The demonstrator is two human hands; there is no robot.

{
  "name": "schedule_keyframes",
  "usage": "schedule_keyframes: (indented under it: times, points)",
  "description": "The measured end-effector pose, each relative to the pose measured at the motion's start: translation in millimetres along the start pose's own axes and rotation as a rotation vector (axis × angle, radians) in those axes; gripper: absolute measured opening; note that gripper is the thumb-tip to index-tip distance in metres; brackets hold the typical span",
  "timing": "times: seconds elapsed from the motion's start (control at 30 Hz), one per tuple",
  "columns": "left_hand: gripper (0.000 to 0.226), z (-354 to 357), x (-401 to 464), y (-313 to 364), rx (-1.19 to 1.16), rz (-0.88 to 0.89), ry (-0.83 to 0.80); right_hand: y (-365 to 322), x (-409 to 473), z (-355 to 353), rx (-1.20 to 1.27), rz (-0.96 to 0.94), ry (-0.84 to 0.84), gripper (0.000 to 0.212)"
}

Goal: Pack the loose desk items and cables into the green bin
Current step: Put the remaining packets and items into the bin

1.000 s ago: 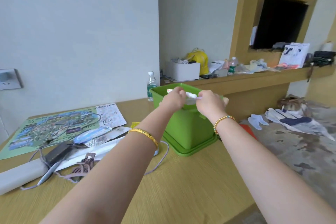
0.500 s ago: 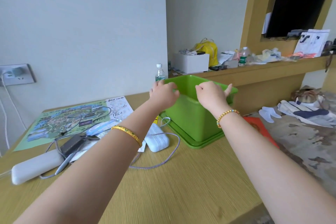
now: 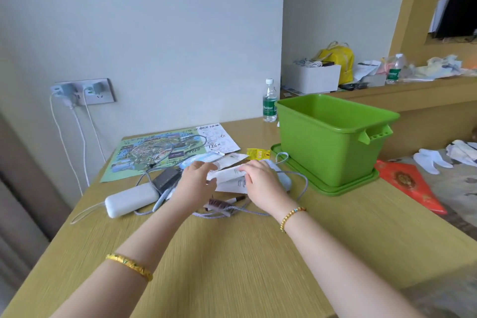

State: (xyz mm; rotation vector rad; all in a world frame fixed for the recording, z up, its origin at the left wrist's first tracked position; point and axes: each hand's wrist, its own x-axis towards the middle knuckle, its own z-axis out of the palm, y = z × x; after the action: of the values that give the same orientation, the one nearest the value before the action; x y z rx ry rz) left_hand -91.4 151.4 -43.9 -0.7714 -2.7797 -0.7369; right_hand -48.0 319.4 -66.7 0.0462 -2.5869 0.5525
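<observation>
Two hands reaching into the clutter of papers and cables beside one green plastic bin.

The left hand [image 3: 194,180] is lying fingers apart on the pile, gripping nothing I can tell, while the right hand [image 3: 260,181] is pinching the folded white printed paper slips [image 3: 229,175]. The green plastic bin [image 3: 333,137] is standing on its one green lid [image 3: 296,166] on the wooden worktop [image 3: 232,253], to the right of the pile. Lying around: one white power bank [image 3: 130,200], one black adapter [image 3: 166,177], grey braided cables [image 3: 232,212], one colourful map sheet [image 3: 165,152] (handwritten "1260"), one small yellow packet [image 3: 258,153], and one water bottle [image 3: 269,104] whose green label is too blurred to read.
</observation>
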Motion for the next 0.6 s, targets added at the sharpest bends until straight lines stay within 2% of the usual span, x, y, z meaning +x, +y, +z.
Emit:
schedule_keyframes:
  times: [0.13,0.2,0.27,0.37,0.47,0.6]
  points:
    - [0.044,-13,-22,-24,0.001,0.114,-0.228,-9,6,13,-0.187,-0.049,-0.166,0.062]
    - [0.047,-16,-26,-31,-0.034,0.1,-0.249,-9,10,15,-0.235,0.001,-0.241,0.067]
    - [0.04,-17,-26,-35,-0.084,0.076,-0.229,-8,13,17,-0.267,0.072,-0.307,0.068]
    - [0.023,-21,-24,-37,-0.222,0.039,-0.26,-7,14,17,-0.389,0.077,-0.273,0.048]
    - [0.026,-22,-15,-38,-0.191,-0.006,-0.214,-10,20,12,-0.485,0.027,-0.229,0.024]
    - [0.028,-20,2,-31,-0.097,-0.072,-0.041,-11,28,1,-0.469,-0.026,-0.114,0.032]
